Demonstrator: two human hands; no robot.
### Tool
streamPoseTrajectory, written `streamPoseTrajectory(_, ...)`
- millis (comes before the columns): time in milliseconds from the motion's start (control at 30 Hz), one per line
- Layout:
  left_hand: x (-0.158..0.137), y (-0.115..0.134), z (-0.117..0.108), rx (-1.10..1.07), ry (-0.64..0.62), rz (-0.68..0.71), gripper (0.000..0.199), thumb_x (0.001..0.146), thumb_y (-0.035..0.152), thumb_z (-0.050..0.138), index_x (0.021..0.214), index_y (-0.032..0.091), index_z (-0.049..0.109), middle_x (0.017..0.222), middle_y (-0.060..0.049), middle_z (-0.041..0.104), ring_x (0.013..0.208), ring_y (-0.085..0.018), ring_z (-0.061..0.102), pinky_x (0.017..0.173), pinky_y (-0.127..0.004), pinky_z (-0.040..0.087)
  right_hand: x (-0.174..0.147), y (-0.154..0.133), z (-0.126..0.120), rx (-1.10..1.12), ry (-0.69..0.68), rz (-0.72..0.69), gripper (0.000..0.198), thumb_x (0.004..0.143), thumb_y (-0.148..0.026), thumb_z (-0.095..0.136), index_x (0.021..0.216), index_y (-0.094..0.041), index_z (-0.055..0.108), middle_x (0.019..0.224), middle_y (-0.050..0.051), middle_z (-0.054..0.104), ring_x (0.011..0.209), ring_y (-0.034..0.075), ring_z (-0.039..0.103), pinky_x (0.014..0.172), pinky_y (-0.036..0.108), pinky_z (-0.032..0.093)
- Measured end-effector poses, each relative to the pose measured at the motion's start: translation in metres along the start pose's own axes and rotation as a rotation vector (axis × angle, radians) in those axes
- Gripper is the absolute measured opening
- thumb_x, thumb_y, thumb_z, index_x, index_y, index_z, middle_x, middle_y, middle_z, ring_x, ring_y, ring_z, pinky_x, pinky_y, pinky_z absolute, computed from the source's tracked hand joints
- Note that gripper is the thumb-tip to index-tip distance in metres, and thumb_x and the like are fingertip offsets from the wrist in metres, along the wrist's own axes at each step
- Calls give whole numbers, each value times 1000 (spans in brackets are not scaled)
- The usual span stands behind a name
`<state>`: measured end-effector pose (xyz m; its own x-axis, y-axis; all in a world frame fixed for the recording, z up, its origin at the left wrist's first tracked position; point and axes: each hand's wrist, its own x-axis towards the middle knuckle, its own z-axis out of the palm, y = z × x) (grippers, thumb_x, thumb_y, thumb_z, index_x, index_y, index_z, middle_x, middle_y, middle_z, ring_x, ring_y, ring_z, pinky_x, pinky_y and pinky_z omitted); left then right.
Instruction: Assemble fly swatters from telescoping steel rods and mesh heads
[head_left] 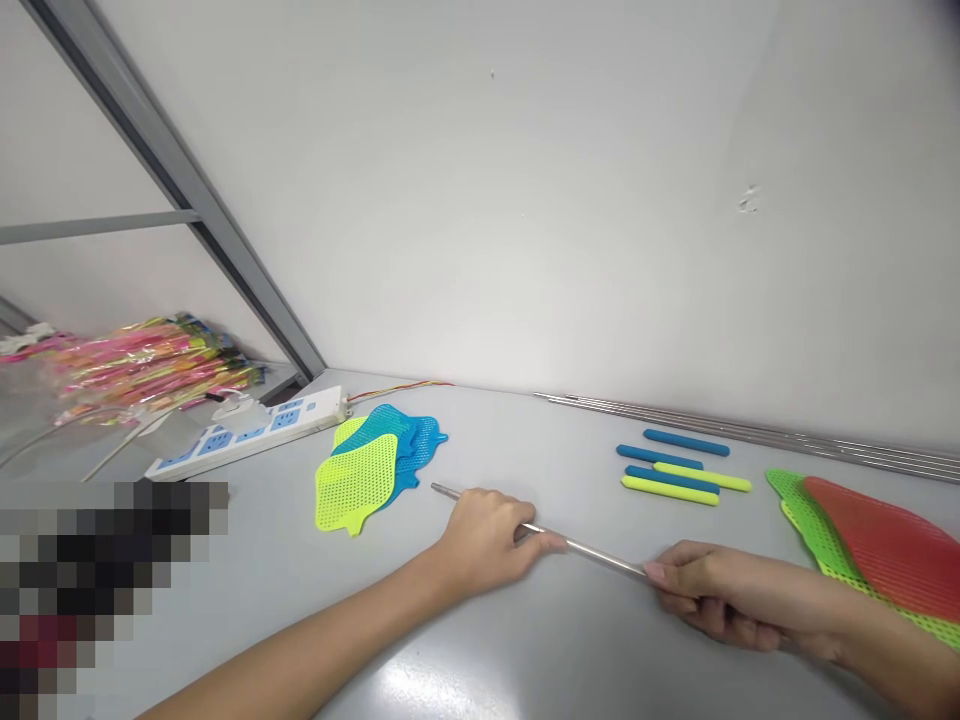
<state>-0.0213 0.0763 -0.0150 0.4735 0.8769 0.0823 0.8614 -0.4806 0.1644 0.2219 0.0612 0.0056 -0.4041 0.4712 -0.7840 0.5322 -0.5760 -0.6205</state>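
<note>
Metal rod (604, 556), left hand (486, 540) gripping, right hand (709, 588) pinching

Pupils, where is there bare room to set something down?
Grey tabletop is bare between the yellow and blue perforated paddles and the yellow and blue sticks, behind the thin metal rod, and in front between the left forearm and right forearm. Crowded: right side, with red and green plastic sheets, and along the white wall, with metal rods.

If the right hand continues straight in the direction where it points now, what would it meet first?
Probably the left hand, which grips the same metal rod ahead of the right hand; exact depth is unclear from one view.
</note>
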Motion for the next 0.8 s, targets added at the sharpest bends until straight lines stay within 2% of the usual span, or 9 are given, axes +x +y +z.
streamPoseTrajectory(100, -2, 1, 1, -10, -9, 39, 52, 78, 57, 28, 52, 16, 50, 49, -1, 53, 48, -14, 50, 46, -23, 21, 2, 0, 3, 29, -24, 26, 33, 74, -50, 41, 65, -18, 37, 48, -8, 24, 36, 3, 10, 31, 16, 2)
streamPoseTrajectory(233, -5, 3, 3, -9, -28, 96, 43, 82, 47, 31, 56, 17, 50, 53, -1, 55, 49, -13, 50, 47, -24, 23, 2, 2, 6, 31, 5, 39, 33, 74, -50, 41, 66, -18, 39, 48, -8, 26, 35, 2, 13, 31, 15, 3)
streamPoseTrajectory(367, -7, 2, 5, 6, -23, 124, 41, 82, 44, 31, 57, 17, 48, 53, -1, 55, 48, -13, 49, 46, -24, 22, 4, 4, 7, 30, 9, 54, 34, 74, -51, 41, 67, -18, 39, 48, -7, 26, 35, 2, 12, 31, 16, 2)
streamPoseTrajectory(600, -3, 4, 4, -24, 4, 90, 43, 81, 48, 32, 56, 16, 48, 54, -2, 54, 51, -14, 49, 48, -25, 25, 8, 5, 1, 29, -37, 36, 37, 72, -53, 42, 64, -18, 38, 48, -8, 22, 37, 3, 9, 32, 17, 1)
streamPoseTrajectory(800, 4, 3, 1, -36, 100, 17, 47, 75, 57, 35, 55, 16, 47, 57, -2, 53, 59, -15, 48, 58, -26, 31, 6, 1, -1, 1, 18, -52, 38, 71, -55, 43, 66, -18, 40, 50, -7, 25, 39, 4, 11, 33, 17, 4)
